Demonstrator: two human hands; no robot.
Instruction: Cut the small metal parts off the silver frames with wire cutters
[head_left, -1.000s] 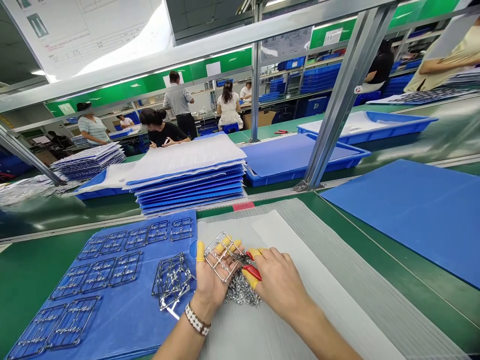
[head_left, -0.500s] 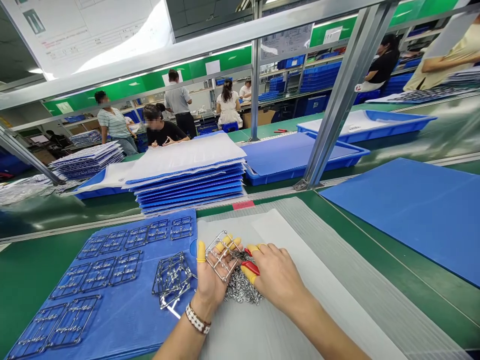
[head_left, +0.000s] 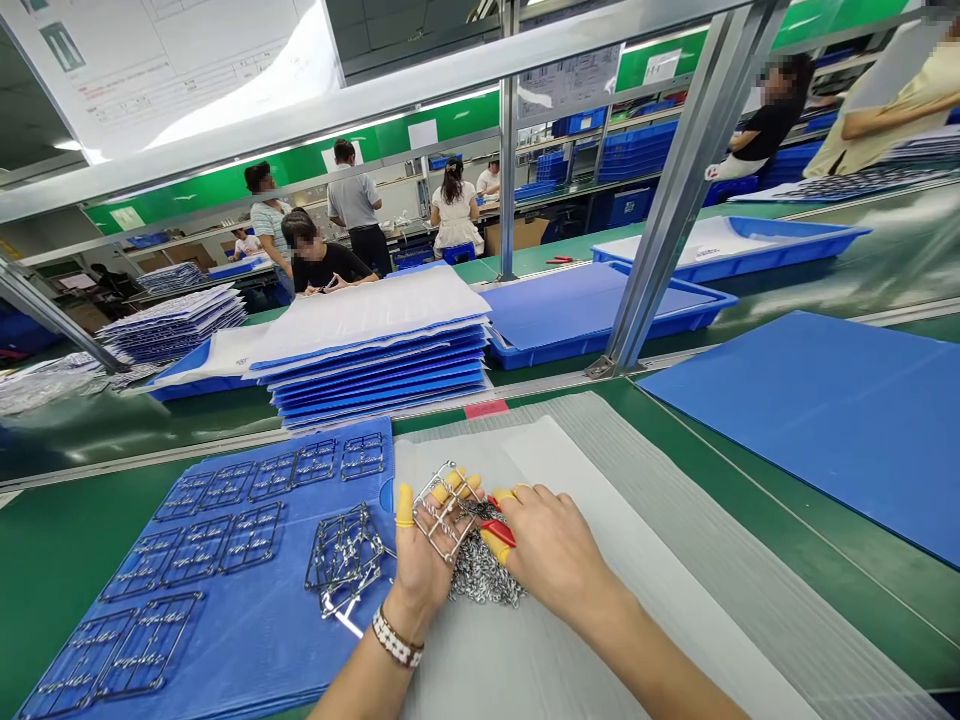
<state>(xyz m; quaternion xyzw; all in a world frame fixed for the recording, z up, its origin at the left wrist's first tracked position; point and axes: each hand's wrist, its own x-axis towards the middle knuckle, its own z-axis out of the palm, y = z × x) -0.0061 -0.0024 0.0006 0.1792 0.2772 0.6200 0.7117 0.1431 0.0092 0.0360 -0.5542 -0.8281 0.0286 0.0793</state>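
Note:
My left hand [head_left: 421, 560], palm up with yellow finger cots on the fingers, holds a small square metal frame [head_left: 448, 508] with thin bars and little shiny parts inside. In my right hand [head_left: 551, 545] are red-handled pliers [head_left: 498, 532], their jaws against the right side of the frame. Under and between my hands lies a heap of small silvery metal pieces [head_left: 486, 578] on white sheeting [head_left: 585, 640]. Left of my left hand is a jumbled pile of similar frames [head_left: 346, 558] on a blue sheet [head_left: 277, 610].
Several dark frames [head_left: 251, 535] lie in rows on the blue sheet. Behind stands a tall stack of blue and white sheets [head_left: 382, 350] beside a blue tray [head_left: 570, 345]. A slanted metal post [head_left: 667, 220] rises at the bench edge. Co-workers [head_left: 326, 255] are across the bench.
My hands, the frame and the pliers stay almost in place. In the background, a person in a striped top has moved right, behind the seated co-worker.

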